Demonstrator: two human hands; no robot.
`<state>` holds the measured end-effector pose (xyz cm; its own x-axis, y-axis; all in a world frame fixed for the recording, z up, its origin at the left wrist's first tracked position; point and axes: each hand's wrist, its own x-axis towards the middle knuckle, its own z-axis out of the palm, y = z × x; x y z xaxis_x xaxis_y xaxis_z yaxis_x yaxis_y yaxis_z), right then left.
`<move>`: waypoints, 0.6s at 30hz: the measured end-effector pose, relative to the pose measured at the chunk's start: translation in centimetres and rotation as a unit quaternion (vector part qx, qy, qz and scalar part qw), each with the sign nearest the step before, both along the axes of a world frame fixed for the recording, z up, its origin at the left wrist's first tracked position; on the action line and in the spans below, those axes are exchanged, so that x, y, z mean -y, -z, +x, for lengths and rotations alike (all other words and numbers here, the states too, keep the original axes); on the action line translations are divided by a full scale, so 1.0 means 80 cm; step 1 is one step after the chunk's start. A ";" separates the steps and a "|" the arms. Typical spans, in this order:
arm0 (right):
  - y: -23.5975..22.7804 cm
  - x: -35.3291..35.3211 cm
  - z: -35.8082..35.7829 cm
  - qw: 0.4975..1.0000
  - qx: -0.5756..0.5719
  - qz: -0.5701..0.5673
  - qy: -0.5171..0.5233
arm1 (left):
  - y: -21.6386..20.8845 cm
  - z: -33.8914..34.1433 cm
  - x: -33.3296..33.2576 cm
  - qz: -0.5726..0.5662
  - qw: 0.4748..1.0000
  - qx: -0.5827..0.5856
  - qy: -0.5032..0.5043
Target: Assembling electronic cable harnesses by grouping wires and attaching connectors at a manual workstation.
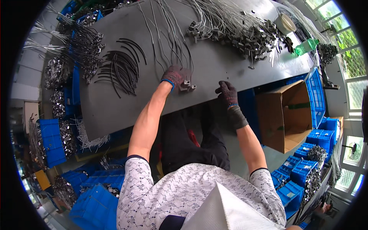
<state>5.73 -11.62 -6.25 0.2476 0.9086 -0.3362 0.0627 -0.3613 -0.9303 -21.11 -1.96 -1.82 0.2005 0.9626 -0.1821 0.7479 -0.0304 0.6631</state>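
Note:
My left hand [175, 76], in a dark knitted glove with a blue cuff, is closed around the lower ends of several thin grey cables [174, 42] on the metal table. Small silver metal clips [188, 86] lie against its right side; the glove hides where they meet the cables. To the right, my right hand [229, 93], also gloved, hovers at the table's near edge. Its thumb and forefinger are bent and apart, with nothing visible between them. Left of my left hand lies a spread of short, curved black tubes [123, 71].
A large heap of metal-ended cables [245, 36] covers the table's far right, near a green bottle [306, 46] and a pale tub [285, 23]. An open cardboard box [285, 115] stands right of the table. Blue crates [53, 142] of metal parts flank both sides.

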 end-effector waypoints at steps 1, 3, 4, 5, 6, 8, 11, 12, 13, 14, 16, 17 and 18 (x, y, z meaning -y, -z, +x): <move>-0.008 -0.022 -0.005 1.000 -0.004 0.002 -0.006 | 0.004 -0.010 -0.013 -0.021 0.999 -0.042 0.007; -0.018 -0.072 -0.009 0.999 0.041 -0.009 -0.007 | 0.004 -0.022 -0.029 -0.032 0.995 -0.086 0.026; -0.015 -0.103 0.000 0.996 0.080 0.011 -0.029 | 0.003 -0.024 -0.036 -0.043 0.990 -0.125 0.052; 0.005 -0.145 0.028 0.971 0.210 0.102 -0.048 | 0.024 -0.030 -0.050 -0.012 0.998 -0.068 -0.007; 0.025 -0.183 0.069 0.920 0.342 0.184 -0.057 | 0.025 -0.022 -0.069 -0.005 0.998 -0.059 0.008; 0.011 -0.241 0.064 0.839 0.404 0.352 -0.095 | 0.041 -0.059 -0.085 0.050 0.980 -0.095 -0.169; -0.010 -0.311 0.058 0.803 0.481 0.316 -0.154 | 0.087 -0.131 -0.117 0.108 0.956 -0.096 -0.255; -0.011 -0.332 0.067 0.846 0.493 0.103 -0.174 | 0.095 -0.137 -0.125 0.118 0.939 -0.172 -0.272; -0.008 -0.348 0.076 0.857 0.498 0.057 -0.122 | 0.104 -0.144 -0.134 0.128 0.916 -0.246 -0.289; -0.007 -0.358 0.089 0.856 0.500 0.057 -0.117 | 0.121 -0.148 -0.144 0.132 0.918 -0.243 -0.286; -0.019 -0.371 0.067 0.835 0.525 -0.034 -0.159 | 0.156 -0.179 -0.144 0.185 0.882 -0.328 -0.282; -0.020 -0.368 0.056 0.803 0.583 0.019 -0.122 | 0.163 -0.186 -0.149 0.183 0.881 -0.330 -0.284; -0.020 -0.365 0.058 0.802 0.584 0.016 -0.122 | 0.156 -0.181 -0.154 0.108 0.905 -0.323 -0.257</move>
<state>10.33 17.58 -4.64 0.1898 0.9816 0.0210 0.9639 -0.1822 -0.1940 -35.57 10.35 -14.33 -0.3639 0.9259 0.1018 0.9295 0.3539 0.1037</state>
